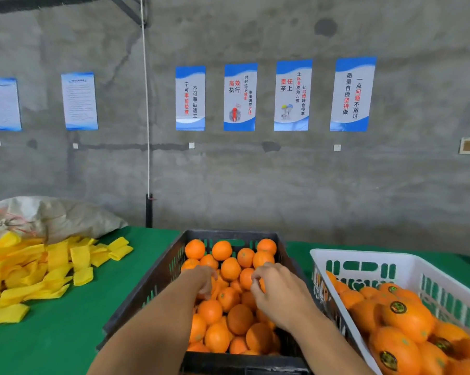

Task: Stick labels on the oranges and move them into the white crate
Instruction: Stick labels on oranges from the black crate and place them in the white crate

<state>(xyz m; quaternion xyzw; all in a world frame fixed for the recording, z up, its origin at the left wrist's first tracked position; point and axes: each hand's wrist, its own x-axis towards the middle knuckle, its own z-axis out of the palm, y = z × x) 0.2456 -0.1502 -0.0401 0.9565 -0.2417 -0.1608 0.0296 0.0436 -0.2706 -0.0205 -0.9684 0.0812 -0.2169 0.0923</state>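
We're looking down into the black crate (147, 282), heaped with unlabelled oranges (229, 269), sitting on the green table (66, 336). Both hands are over the pile. The left hand (204, 280) reaches in from the near left, fingers curled downward against the fruit near the crate's middle; whether it actually grips one we can't quite tell from this angle. The right hand (280, 290) is just beside it, fingers bent and closed round an orange (262, 285) that peeks out between thumb and fingers. The two hands are close, nearly touching.

To the right, just beside the black crate, stands the white crate (363, 257), and there we see labelled oranges (407, 318) with dark round stickers (398, 307) facing up, piled toward its near end.

On the left, yellow foam sleeves (39, 269) lie scattered across the table, with a grey sack (66, 215) behind them. Blue-and-white posters (292, 96) line the far concrete wall.
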